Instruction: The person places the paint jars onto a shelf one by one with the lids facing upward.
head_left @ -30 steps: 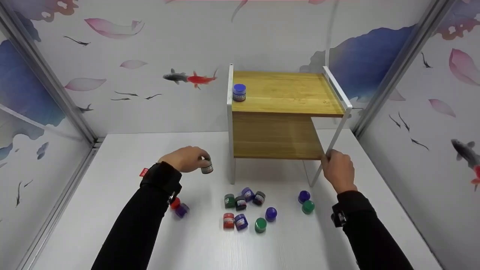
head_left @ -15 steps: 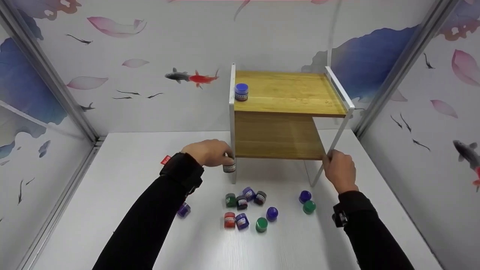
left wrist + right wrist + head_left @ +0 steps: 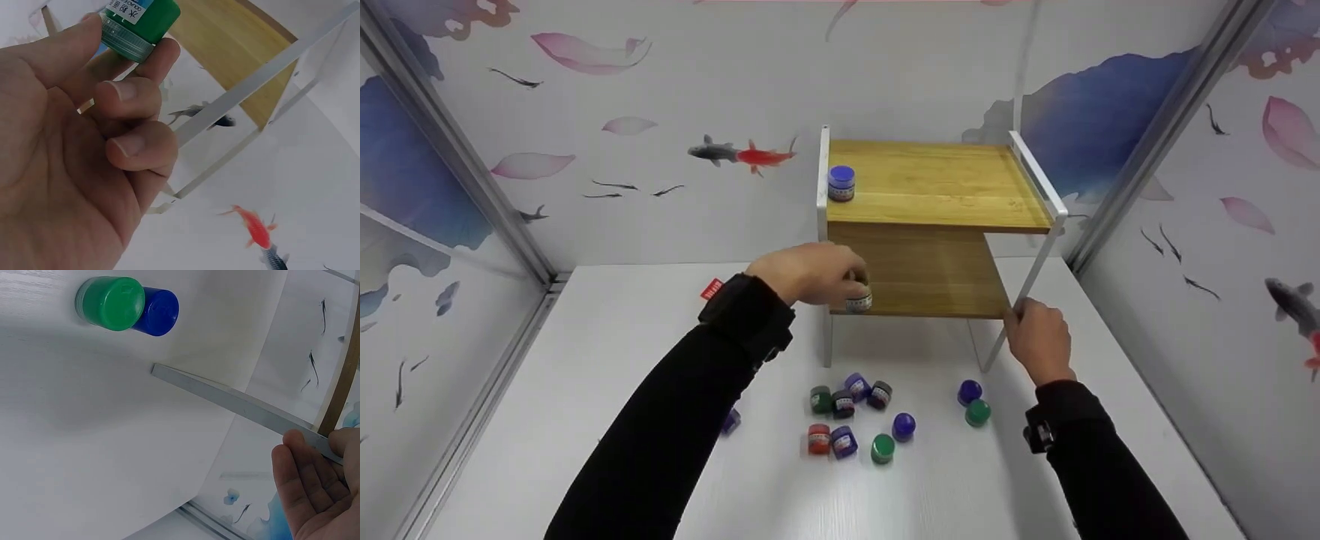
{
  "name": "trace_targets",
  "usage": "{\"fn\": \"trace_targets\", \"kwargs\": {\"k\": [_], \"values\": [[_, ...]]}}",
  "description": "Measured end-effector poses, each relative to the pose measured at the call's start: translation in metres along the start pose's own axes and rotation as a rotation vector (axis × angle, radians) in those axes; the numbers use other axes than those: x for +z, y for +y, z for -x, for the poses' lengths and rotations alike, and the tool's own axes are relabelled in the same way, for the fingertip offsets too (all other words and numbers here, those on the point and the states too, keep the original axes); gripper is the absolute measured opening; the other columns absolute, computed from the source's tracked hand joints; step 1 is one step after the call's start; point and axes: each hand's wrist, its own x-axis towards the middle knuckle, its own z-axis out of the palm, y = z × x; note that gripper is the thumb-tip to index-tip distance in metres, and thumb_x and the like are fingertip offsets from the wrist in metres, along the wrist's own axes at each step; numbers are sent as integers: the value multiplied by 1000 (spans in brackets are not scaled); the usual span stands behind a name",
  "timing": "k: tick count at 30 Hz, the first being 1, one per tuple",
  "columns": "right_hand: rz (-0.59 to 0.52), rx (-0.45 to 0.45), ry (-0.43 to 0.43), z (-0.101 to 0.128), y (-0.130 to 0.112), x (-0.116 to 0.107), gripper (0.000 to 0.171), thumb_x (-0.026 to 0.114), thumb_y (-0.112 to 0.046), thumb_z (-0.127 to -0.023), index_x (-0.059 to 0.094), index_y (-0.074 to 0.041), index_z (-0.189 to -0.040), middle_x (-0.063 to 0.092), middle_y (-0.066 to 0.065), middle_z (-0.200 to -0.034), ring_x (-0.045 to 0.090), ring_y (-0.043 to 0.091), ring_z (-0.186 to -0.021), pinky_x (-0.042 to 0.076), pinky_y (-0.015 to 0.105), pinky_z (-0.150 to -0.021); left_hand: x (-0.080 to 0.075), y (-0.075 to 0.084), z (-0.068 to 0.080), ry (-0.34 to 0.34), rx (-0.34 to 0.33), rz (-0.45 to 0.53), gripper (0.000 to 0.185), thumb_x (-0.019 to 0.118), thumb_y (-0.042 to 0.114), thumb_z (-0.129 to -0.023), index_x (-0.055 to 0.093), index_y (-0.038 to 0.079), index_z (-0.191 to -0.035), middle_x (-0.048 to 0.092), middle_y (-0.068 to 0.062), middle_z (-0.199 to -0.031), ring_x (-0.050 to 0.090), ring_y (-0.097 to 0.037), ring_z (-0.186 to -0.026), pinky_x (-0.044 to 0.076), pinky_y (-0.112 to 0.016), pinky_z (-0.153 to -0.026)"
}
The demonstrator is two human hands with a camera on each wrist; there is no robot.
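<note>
L hand pinches green jar at lower shelf edge; R hand grips rack leg, fingers curled.

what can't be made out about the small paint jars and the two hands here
- Green-lidded jar in left hand: cut off by the left wrist view's top edge; the fingers cover its lid in the head view.
- Purple jar: mostly behind the left sleeve, head view.
- Right hand on white shelf leg: fingers hidden in head view, cut off in right wrist view.
- Jar labels: too small.

Fish-patterned walls, white table
</note>
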Motion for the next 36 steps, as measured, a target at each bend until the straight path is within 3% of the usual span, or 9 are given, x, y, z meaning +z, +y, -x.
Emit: {"fn": "trace_targets", "kwargs": {"k": [11, 21, 26, 36], "values": [[3, 27, -12, -2, 2, -1, 24, 57, -15, -96, 64, 5, -83, 67, 24, -78, 66, 39, -71, 49, 48, -62, -33, 16, 1, 119, 81, -24, 31, 46, 30, -104, 59, 17, -128, 64, 0, -120, 58, -16, -109, 46, -36, -100], [1, 25, -17, -1, 0, 0, 23, 56, -13, -95, 64, 4, -83, 68, 23, -76, 66, 36, -69, 49, 46, -61, -48, 14, -11, 236, 90, -55, 37, 43, 31, -104, 53, 14, -136, 61, -2, -123, 54, -17, -109, 43, -35, -102], [2, 22, -24, -2, -4, 4, 25, 56, -15, -96, 64, 4, -81, 67, 22, -74, 65, 33, -65, 48, 43, -57, -58, 8, -16, 310, 44, -75, 34, 42, 32, -104, 52, 17, -133, 59, -3, -121, 52, -20, -109, 43, -37, -100], [6, 44, -38, 0, -3, 0, 24, 56, -14, -96, 64, 5, -84, 67, 23, -77, 66, 35, -68, 48, 43, -59, -63, 0, -34, 408, -73, -212, 40, 39, 33, -105, 44, 23, -144, 49, -4, -142, 53, -21, -125, 46, -39, -100]]}}
